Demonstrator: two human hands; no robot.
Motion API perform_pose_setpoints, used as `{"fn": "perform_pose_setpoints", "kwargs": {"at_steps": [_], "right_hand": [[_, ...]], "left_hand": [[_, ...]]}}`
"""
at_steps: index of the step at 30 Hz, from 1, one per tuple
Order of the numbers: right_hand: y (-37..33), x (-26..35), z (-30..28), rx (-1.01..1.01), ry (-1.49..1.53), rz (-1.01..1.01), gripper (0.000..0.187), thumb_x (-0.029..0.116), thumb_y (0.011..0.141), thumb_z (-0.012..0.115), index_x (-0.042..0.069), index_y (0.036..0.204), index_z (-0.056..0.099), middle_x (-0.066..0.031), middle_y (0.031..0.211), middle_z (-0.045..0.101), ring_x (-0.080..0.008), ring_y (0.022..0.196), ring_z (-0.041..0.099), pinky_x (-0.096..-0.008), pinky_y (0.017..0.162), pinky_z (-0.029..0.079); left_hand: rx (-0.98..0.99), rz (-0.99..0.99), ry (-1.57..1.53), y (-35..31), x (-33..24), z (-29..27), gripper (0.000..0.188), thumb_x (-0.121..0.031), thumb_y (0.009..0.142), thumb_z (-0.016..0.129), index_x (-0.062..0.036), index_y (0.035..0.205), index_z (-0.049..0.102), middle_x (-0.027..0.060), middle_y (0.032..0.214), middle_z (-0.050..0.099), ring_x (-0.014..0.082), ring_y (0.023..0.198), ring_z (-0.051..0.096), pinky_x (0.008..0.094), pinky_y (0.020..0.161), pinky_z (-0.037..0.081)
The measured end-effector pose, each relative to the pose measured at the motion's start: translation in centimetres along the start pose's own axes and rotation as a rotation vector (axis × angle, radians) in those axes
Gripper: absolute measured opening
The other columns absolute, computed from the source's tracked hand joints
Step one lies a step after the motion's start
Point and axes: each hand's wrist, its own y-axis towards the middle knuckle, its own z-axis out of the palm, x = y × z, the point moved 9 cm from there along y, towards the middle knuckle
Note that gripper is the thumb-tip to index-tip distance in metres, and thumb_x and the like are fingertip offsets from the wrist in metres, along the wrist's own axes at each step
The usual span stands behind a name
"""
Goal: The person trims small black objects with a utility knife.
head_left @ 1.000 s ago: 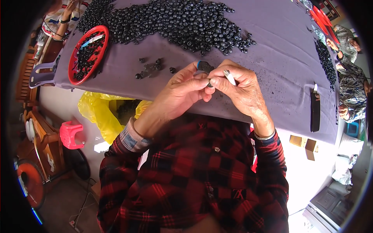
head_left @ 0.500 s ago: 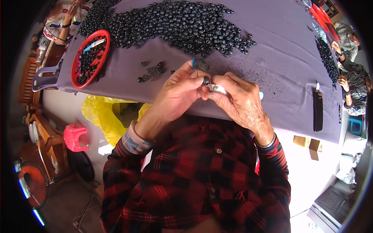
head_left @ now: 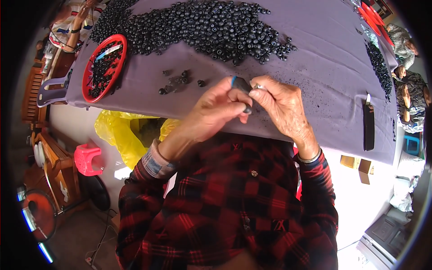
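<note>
Black piece (head_left: 247, 109) pinched in left hand (head_left: 211, 109), silvery tool (head_left: 258, 87) in right hand (head_left: 288, 108), long axis perhaps leftward

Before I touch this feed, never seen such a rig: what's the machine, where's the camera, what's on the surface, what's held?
There's no machine: these are a person's own hands. The view comes from a fisheye camera on their head, looking down, so straight edges bend.

The left hand has a pinching grip on a dark round piece; one finger wears a dark cover. The right hand pinches a small shiny thing, mostly hidden.

On the purplish tablecloth lie a big pile of black round pieces, a red basin of dark bits, and a long black object.
</note>
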Motion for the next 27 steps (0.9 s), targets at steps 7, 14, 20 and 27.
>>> {"fn": "perform_pose_setpoints", "kwargs": {"at_steps": [7, 14, 20, 27], "right_hand": [[-0.3, -1.7, -0.5, 0.024, 0.112, 0.105, 0.025, 0.027, 0.089, 0.067, 0.004, 0.097, 0.066, -0.0009, 0.071, 0.057, -0.008, 0.063, 0.049, -0.0258, 0.06, 0.046], [-0.3, 2.3, 0.7, 0.007, 0.122, -0.162, 0.024, 0.005, 0.076, 0.077, 0.002, 0.096, 0.065, -0.0045, 0.081, 0.061, -0.0139, 0.066, 0.06, -0.0274, 0.062, 0.048], [-0.6, 2.0, 1.8, 0.077, 0.223, -0.068, 0.013, 0.007, 0.081, 0.073, 0.001, 0.089, 0.064, -0.004, 0.076, 0.061, -0.0124, 0.067, 0.062, -0.026, 0.059, 0.048], [1.0, -0.6, -0.6, -0.03, -0.13, 0.001, 0.017, 0.013, 0.085, 0.068, -0.003, 0.08, 0.062, -0.0116, 0.068, 0.061, -0.014, 0.058, 0.052, -0.0293, 0.058, 0.044]], "left_hand": [[-0.026, 0.005, -0.134, 0.5, -0.4, -1.1, 0.03, -0.013, 0.091, 0.059, -0.0061, 0.117, 0.046, 0.0048, 0.093, 0.058, 0.0136, 0.084, 0.054, 0.0309, 0.076, 0.043], [-0.07, 0.011, -0.089, 0.4, 0.1, -1.2, 0.035, -0.01, 0.09, 0.06, -0.0061, 0.122, 0.045, 0.0031, 0.099, 0.058, 0.0129, 0.092, 0.056, 0.0305, 0.08, 0.045], [0.012, -0.092, -0.1, -0.4, 0.5, -0.9, 0.036, -0.003, 0.091, 0.058, -0.0076, 0.124, 0.045, 0.0031, 0.099, 0.058, 0.0126, 0.089, 0.056, 0.0286, 0.076, 0.047], [0.009, -0.129, 0.032, -1.4, 0.1, -2.1, 0.042, -0.006, 0.089, 0.061, -0.0052, 0.128, 0.047, 0.0037, 0.103, 0.059, 0.0115, 0.088, 0.057, 0.0269, 0.076, 0.047]]}}
